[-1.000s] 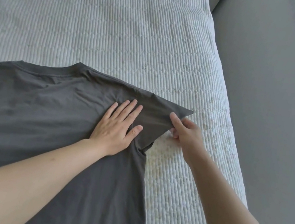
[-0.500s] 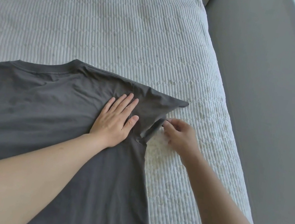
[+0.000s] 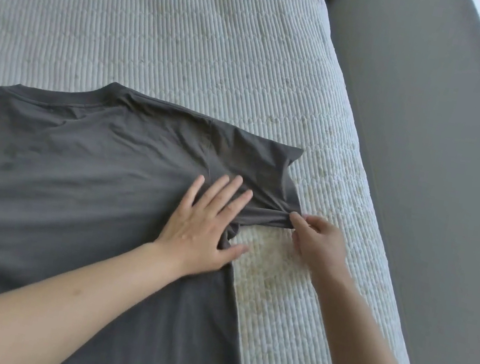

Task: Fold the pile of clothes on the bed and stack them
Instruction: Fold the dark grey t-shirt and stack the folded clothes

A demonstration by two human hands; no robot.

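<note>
Fabric of a dark grey T-shirt (image 3: 71,184) lies spread flat on the bed (image 3: 192,45), reaching toward its right edge, with the collar pointing away from you. Your left hand (image 3: 205,227) presses down on the shirt at the armpit, fingers straight and spread, the thumb reaching onto the cover. Your right hand (image 3: 316,243) has its grip pinched together on the hem of the right sleeve (image 3: 261,179), which is drawn taut toward the bed's right edge. Beyond that edge runs a grey panel (image 3: 414,148).
</note>
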